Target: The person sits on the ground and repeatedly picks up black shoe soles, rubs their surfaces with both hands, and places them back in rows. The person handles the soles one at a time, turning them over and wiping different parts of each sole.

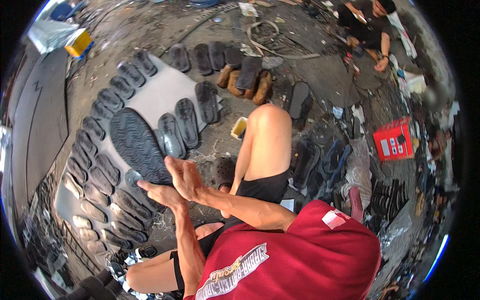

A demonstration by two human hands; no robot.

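Black rubber shoe sole, the largest in view, lies tread-up on the grey sheet just beyond both hands. Left hand and right hand meet before the chest, fingers extended, apparently gripping nothing, though the overlap hides the palms. Rows of smaller soles ring the sheet; a small yellow tub sits near the knee.
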